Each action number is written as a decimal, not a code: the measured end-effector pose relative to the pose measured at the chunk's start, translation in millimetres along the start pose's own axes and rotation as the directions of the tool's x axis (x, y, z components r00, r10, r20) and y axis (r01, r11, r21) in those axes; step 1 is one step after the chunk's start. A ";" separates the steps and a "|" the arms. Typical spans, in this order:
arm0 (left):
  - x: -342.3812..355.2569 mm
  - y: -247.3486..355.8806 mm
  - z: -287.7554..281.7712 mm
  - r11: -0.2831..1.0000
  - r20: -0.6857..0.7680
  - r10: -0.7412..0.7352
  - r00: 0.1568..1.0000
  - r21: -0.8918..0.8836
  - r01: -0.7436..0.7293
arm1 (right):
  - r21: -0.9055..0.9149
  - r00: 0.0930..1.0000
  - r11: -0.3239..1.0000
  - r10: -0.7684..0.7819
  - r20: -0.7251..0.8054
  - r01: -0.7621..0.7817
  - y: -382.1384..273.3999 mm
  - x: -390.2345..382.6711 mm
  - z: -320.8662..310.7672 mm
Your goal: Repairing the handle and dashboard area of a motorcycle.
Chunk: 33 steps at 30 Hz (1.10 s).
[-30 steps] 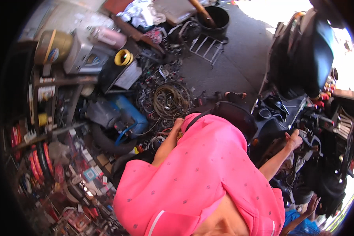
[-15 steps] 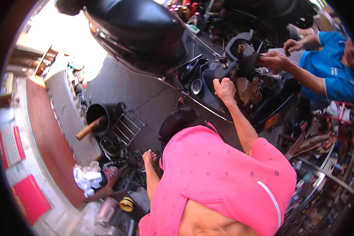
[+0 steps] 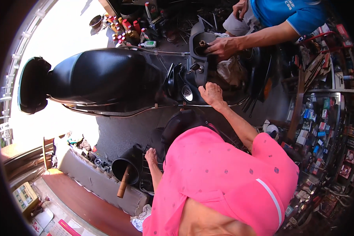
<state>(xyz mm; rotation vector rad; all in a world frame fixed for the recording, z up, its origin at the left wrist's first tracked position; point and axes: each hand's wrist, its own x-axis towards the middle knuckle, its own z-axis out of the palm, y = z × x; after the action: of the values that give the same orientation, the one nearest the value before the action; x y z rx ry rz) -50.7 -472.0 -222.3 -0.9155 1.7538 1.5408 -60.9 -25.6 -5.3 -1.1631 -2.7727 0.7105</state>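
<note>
A black scooter (image 3: pixel 106 78) lies across the upper middle, its seat to the left and its front panels to the right. My right hand (image 3: pixel 211 94) reaches forward from a pink sleeve and closes on the edge of the scooter's front panel (image 3: pixel 185 92). My left hand (image 3: pixel 150 155) hangs low at my side, fingers curled, against a wire rack (image 3: pixel 144 179) beside a black bucket (image 3: pixel 126 169). Whether it grips the rack is unclear. A black cap (image 3: pixel 181 124) shows between my arms.
A person in a blue shirt at the top right has one hand (image 3: pixel 220 47) on the scooter's front part. A wooden stick (image 3: pixel 123 185) stands in the bucket. Bottles (image 3: pixel 126 25) line the top. Shelves of small parts (image 3: pixel 318 126) fill the right side; a concrete step (image 3: pixel 94 181) runs lower left.
The view has swung round, so the scooter now lies across the top. My right hand stays on the scooter's front. My left hand now sits by the bucket and rack.
</note>
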 end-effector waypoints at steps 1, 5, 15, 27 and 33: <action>15.8 -9.9 -16.5 0.979 0.035 -0.043 0.998 0.200 0.035 | 0.022 0.999 1.000 -0.001 -0.052 0.002 -0.8 -2.1 0.5; 72.0 -24.3 -73.6 0.463 0.199 0.110 0.974 0.857 -0.228 | 0.065 0.984 0.992 0.114 -0.136 -0.106 -10.3 -5.6 4.7; 128.6 162.3 -97.3 0.497 0.401 0.157 0.902 0.757 -0.423 | 0.090 0.843 0.862 0.506 -0.181 -0.498 -49.0 -7.2 10.7; 144.7 257.3 -60.7 0.790 0.364 -0.113 0.925 0.597 -0.138 | 0.213 0.681 0.708 0.706 -0.195 -0.673 -70.2 -7.6 22.6; 142.8 215.9 -33.4 0.262 0.632 0.047 0.774 0.740 -0.620 | 0.212 0.663 0.695 0.719 -0.210 -0.687 -67.5 -4.4 30.0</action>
<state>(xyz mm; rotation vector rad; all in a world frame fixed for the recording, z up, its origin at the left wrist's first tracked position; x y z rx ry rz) -309.9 -502.2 -214.4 0.5152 2.0309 0.5402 -109.1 -81.6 -2.4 -2.1495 -1.9548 0.6516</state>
